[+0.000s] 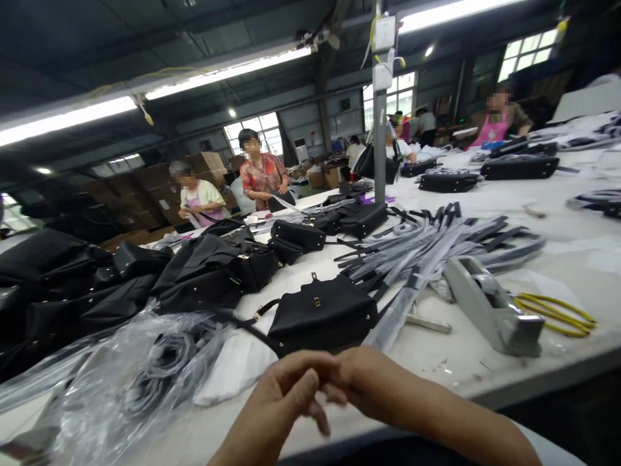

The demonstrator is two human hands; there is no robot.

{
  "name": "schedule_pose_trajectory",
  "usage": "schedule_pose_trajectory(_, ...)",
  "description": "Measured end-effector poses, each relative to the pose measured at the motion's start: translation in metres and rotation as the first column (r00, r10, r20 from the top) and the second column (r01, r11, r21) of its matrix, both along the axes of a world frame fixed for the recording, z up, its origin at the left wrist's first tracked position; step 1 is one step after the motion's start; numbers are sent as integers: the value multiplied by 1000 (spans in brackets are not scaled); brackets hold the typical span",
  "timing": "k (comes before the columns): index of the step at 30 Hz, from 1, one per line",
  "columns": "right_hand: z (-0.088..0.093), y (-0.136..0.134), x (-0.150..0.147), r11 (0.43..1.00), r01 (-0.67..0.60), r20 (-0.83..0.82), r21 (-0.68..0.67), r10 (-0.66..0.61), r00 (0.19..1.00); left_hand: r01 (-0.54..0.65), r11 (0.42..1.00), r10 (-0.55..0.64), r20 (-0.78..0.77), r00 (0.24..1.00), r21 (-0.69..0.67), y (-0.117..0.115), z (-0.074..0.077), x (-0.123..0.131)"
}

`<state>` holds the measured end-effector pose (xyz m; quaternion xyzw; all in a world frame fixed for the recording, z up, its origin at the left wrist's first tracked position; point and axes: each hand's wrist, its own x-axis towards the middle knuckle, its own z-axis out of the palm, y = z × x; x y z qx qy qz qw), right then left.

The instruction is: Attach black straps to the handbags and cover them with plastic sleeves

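My left hand [291, 395] and my right hand [366, 382] meet at the table's near edge, in front of a black handbag [323, 310]. Thumb and fingers of the left hand are apart and loosely bent, with its fingertips against the right hand. The right hand's fingers are half hidden, somewhat blurred and loosely curled toward the left palm. I see no object in either hand. The handbag stands upright with gold-coloured fittings, its strap [259, 333] trailing to the left. White wrapping sheet [237, 366] lies beside it.
Black bags [204, 272] pile up at left behind clear plastic with coiled straps [160, 362]. Wrapped straps [427, 252], a tape dispenser [495, 304] and yellow-handled scissors [555, 314] lie at right. A post [380, 142] rises mid-table. Several people work across the table.
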<state>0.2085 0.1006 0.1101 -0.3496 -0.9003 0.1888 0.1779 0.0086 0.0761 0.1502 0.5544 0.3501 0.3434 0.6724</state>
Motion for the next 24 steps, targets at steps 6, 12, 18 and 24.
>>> schedule_pose_trajectory(6, -44, -13, -38, 978, -151, 155, 143, 129, 979, -115, 989, 138, -274, 952, 98, 38, -42, 14)
schedule_pose_trajectory(12, -84, -32, -60, 838, -351, 48, 418, 366, 930, 122, 941, -200, -226, 953, -317, 25, -87, 15)
schedule_pose_trajectory(18, -70, -30, 29, 934, 348, -738, -82, -292, 609, -11, 887, -58, -135, 989, -463, 9, -94, 8)
schedule_pose_trajectory(24, -98, -2, 87, 442, 165, -448, -882, -894, 2, 68, 940, -149, -223, 963, -334, -14, -115, -8)
